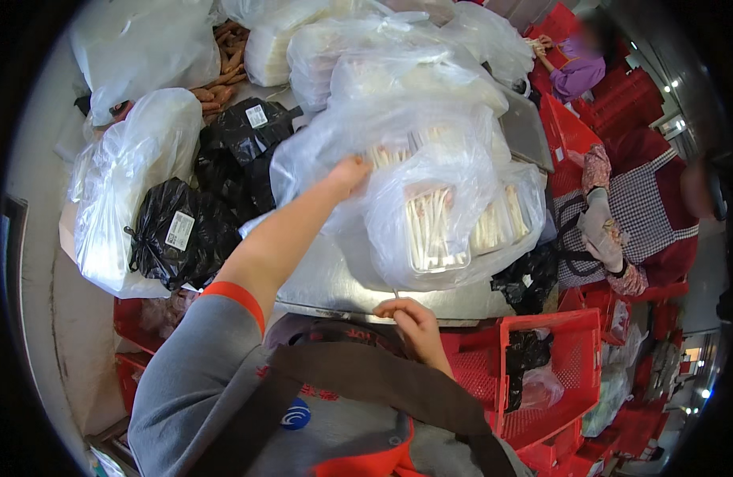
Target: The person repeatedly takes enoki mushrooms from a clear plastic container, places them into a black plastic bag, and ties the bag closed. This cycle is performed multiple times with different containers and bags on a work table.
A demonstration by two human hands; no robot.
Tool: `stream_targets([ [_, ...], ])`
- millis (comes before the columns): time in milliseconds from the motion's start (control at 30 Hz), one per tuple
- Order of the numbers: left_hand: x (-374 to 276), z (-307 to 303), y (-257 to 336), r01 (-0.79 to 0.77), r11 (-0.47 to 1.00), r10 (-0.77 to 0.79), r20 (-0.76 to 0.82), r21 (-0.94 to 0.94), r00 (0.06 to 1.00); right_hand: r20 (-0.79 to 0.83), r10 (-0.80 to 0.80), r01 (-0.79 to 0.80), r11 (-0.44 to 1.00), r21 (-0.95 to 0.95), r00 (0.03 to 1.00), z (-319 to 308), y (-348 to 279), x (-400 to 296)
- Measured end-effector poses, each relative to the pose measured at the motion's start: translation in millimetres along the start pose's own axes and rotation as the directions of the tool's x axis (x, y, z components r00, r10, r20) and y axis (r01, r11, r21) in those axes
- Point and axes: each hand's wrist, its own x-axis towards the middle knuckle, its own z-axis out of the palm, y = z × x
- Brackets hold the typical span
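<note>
My left hand (349, 173) reaches over the metal table (336, 268) to a large clear plastic bag (318, 149). Its fingertips are at the bag's opening, beside packs of long pale stalks (387, 156); blur hides whether they grip anything. Closer to me, another clear bag (384, 250) holds clear trays, one with pale stalks (432, 226) facing up. My right hand (414, 328) is low at the table's front edge, fingers curled and thumb pressed in. A short thin strip (396, 293) rises from its fingers; what it is cannot be made out.
Tied black bags (184, 232) with labels and bulging clear bags (133, 197) line the left. Brown roots (223, 65) lie behind. Red crates (551, 381) stand at right. A co-worker in a checked apron (629, 208) and a person in purple (581, 74) are at the right.
</note>
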Motion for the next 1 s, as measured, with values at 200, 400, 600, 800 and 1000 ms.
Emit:
stream_targets([
  [200, 6.3, 25.7, -21.1, -0.023, 0.984, 0.040, 0.096, -0.175, 0.995, -0.248, 0.050, 0.008, 0.974, 0.227, 0.968, -10.1, 20.7, -31.2],
  [400, -1.0, -3.7, 54.7, -0.020, 0.986, 0.036, -0.094, 0.163, 0.995, -0.259, 0.011, 0.045, 0.977, 0.209, 0.966, -25.1, 27.1, -28.3],
  [600, -43.6, -53.5, 56.1, -0.141, 0.950, 0.114, -0.112, -0.279, 0.987, -0.115, 0.047, -0.026, 0.983, 0.179, 0.992, -14.6, 26.8, -3.4],
  [800, -172.7, -68.1, 43.0, -0.289, 0.821, 0.274, -0.105, -0.492, 0.956, -0.004, 0.056, -0.056, 0.992, 0.110, 0.998, -7.9, 26.8, 15.7],
  [1000, -261.7, -51.2, -0.1, -0.438, 0.816, 0.440, -0.086, -0.376, 0.894, 0.071, -0.121, 0.084, 0.917, 0.389, 0.990, 9.2, -7.8, 40.5],
])
